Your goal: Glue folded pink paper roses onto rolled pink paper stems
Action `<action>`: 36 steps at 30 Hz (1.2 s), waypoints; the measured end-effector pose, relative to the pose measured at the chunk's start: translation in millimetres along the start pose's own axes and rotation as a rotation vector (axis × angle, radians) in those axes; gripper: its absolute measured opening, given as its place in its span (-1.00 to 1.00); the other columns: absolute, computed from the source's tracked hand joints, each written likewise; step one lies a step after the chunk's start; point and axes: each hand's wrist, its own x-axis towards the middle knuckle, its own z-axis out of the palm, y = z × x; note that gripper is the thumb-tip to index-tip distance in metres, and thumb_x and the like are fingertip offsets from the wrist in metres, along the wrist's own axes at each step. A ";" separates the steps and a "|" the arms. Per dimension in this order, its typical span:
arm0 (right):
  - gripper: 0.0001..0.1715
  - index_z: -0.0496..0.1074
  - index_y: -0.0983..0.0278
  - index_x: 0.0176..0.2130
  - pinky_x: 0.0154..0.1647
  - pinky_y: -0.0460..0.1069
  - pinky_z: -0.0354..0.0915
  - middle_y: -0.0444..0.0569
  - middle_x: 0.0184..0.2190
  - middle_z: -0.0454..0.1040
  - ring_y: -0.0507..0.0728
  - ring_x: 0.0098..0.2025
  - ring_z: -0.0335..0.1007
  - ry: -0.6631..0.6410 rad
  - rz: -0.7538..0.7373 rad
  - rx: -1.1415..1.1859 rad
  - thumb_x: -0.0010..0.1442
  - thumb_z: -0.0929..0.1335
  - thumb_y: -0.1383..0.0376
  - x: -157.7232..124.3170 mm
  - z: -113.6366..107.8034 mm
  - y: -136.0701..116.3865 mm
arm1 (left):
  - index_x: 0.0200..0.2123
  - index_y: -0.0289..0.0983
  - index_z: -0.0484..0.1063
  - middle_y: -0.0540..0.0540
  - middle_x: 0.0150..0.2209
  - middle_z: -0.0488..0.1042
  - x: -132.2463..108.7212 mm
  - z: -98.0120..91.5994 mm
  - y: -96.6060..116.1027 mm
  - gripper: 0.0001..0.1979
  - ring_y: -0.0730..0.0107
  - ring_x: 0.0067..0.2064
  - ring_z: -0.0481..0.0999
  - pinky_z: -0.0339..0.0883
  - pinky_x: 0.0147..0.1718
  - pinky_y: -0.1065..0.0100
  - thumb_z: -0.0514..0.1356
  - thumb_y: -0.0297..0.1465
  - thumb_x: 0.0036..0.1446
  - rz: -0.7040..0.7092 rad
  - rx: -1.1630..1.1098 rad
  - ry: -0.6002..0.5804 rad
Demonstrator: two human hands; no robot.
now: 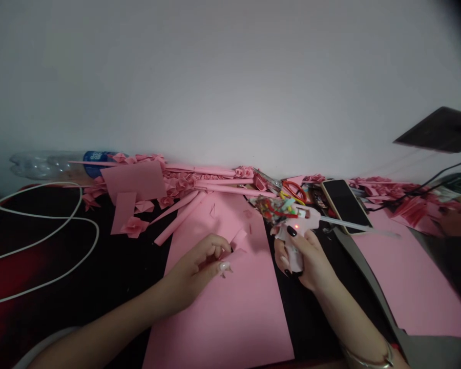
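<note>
My left hand (203, 266) pinches a small folded piece of pink paper (238, 248) between thumb and fingers, over a long pink paper sheet (223, 323). In my right hand (305, 256) is a pale hot glue gun (297, 246), gripped round its handle with a small red light lit. A translucent glue stick (346, 224) sticks out of the gun to the right. The gun's nozzle end is hidden among colourful bits, so I cannot tell whether it touches anything. A few small paper scraps (248, 213) lie on the sheet's upper part.
Folded pink paper flowers (134, 226) and rolled paper tubes (180, 218) pile along the wall. A plastic bottle (46, 165) lies at the left, near a white cable (98, 233). At the right are a phone (348, 205) and more pink paper (418, 287).
</note>
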 end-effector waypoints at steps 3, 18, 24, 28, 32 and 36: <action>-0.61 0.39 0.30 -0.31 -0.79 -0.15 0.02 -0.20 -0.74 0.31 -0.05 -0.79 0.11 -0.094 0.063 0.015 0.09 0.39 0.02 -2.7 -3.9 -3.6 | -0.35 -0.20 0.22 0.05 -0.33 0.21 0.1 -0.9 -0.5 -0.94 0.48 -0.33 0.30 0.31 -0.30 0.39 0.09 -0.43 0.17 0.023 0.002 0.074; -0.53 0.36 0.35 -0.45 -0.83 -0.23 0.04 -0.19 -0.73 0.29 -0.11 -0.79 0.11 -0.303 0.201 -0.157 0.10 0.38 -0.02 -3.9 -12.7 -1.4 | -0.26 -0.15 0.27 0.06 -0.29 0.25 -6.1 -2.5 -12.3 -0.88 0.51 -0.31 0.30 0.28 -0.31 0.46 0.05 -0.51 0.22 0.131 0.122 0.170; -0.56 0.36 0.35 -0.38 -0.81 -0.21 0.05 -0.18 -0.71 0.30 -0.10 -0.78 0.12 -0.351 0.173 -0.260 0.16 0.34 0.00 -4.6 -14.1 -1.1 | -0.26 -0.14 0.27 0.08 -0.35 0.26 -5.3 -1.6 -8.6 -0.84 0.52 -0.33 0.28 0.23 -0.34 0.49 0.05 -0.54 0.20 0.135 0.171 0.189; -0.51 0.32 0.33 -0.46 -0.77 -0.16 0.11 -0.15 -0.70 0.29 -0.06 -0.74 0.15 -0.316 0.096 -0.401 0.17 0.31 -0.04 -6.7 -9.1 -2.6 | -0.25 -0.15 0.27 0.08 -0.34 0.26 -6.3 -1.9 -7.9 -0.86 0.51 -0.33 0.27 0.24 -0.35 0.48 0.05 -0.53 0.20 0.130 0.179 0.183; -0.53 0.33 0.32 -0.47 -0.69 -0.13 0.15 -0.16 -0.70 0.26 -0.03 -0.69 0.17 -0.291 -0.082 -0.606 0.23 0.27 0.00 -8.4 -8.1 -2.2 | -0.31 -0.18 0.26 0.07 -0.35 0.26 -5.3 -1.3 -6.0 -0.90 0.51 -0.34 0.29 0.26 -0.34 0.48 0.04 -0.51 0.21 0.110 0.135 0.179; -0.52 0.36 0.30 -0.46 -0.64 -0.10 0.15 -0.13 -0.64 0.27 0.00 -0.63 0.17 -0.288 -0.193 -0.789 0.24 0.24 -0.02 -8.8 -15.2 -0.6 | -0.33 -0.20 0.25 0.08 -0.37 0.26 -3.3 -0.9 -3.1 -0.89 0.52 -0.34 0.30 0.27 -0.34 0.48 0.04 -0.53 0.19 0.083 0.092 0.171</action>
